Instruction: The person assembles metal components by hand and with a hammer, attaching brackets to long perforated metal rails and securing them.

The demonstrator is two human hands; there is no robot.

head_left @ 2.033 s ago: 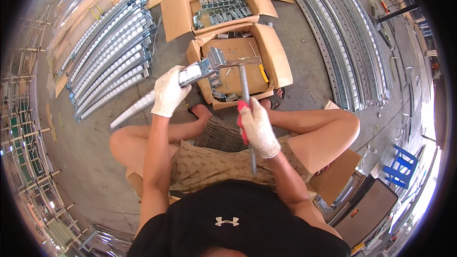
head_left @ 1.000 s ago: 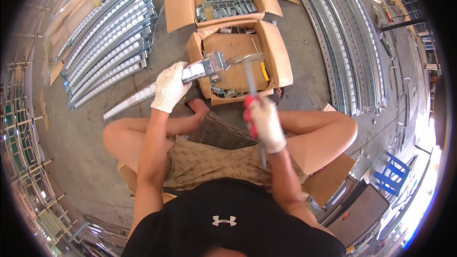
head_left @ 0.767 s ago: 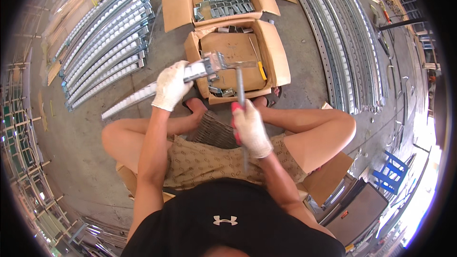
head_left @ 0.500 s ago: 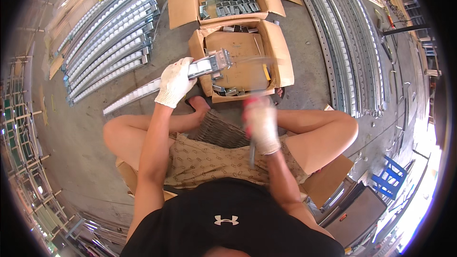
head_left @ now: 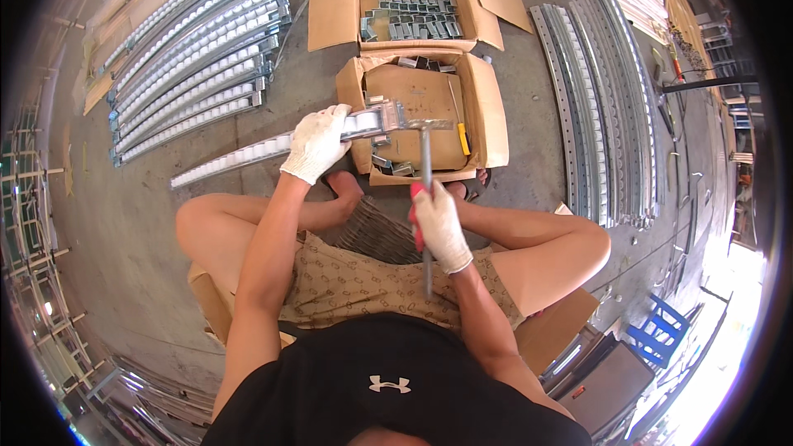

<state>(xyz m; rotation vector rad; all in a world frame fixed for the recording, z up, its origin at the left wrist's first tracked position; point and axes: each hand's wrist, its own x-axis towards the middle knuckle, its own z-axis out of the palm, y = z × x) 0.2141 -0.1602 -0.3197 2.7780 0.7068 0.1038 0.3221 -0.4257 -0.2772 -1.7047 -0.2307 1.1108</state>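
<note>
My left hand (head_left: 318, 144), in a white work glove, is closed around a roller track (head_left: 248, 161) with a row of white rollers. A metal bracket (head_left: 384, 117) sits on the track's right end, over the near cardboard box. My right hand (head_left: 439, 227), also gloved, grips a hammer (head_left: 425, 157) by its grey shaft. Something red shows along the palm side of this glove; whether it is part of the hammer I cannot tell. The hammer's head is at the bracket's right end, seemingly touching it.
The near box (head_left: 487, 116) holds a few metal brackets and a yellow-handled screwdriver (head_left: 462, 140). Behind it, another box (head_left: 330, 25) holds rows of brackets. Finished-looking roller tracks (head_left: 198, 58) lie at left, metal rails (head_left: 595, 107) at right. A blue plastic piece (head_left: 658, 330) lies at lower right.
The hammer, blurred by motion before, now shows sharply with its head at the bracket's end. My left hand still holds the track; the whole view has shifted slightly.
</note>
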